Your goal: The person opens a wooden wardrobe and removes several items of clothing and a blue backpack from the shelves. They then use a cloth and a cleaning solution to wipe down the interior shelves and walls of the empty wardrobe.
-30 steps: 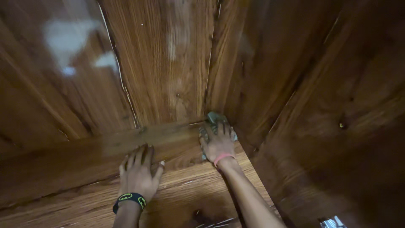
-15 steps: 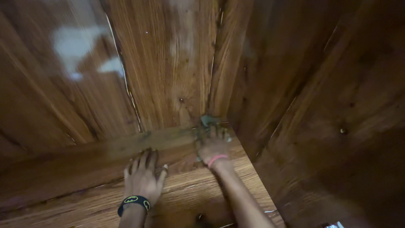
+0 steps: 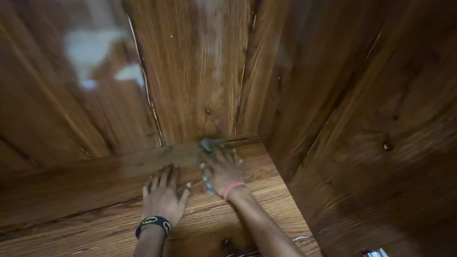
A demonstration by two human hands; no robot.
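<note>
Pressing a small crumpled grey-green cloth [image 3: 211, 144] under the spread-fingered right hand [image 3: 223, 172] at twelve o'clock on the varnished brown wooden floor [image 3: 95, 190], left hand [image 3: 163, 195] flat, open, at seven o'clock; best wiped with steady, even pressure.

No packages, labels, signs or screens are visible in this view; only bare wood panelling fills the scene
</note>
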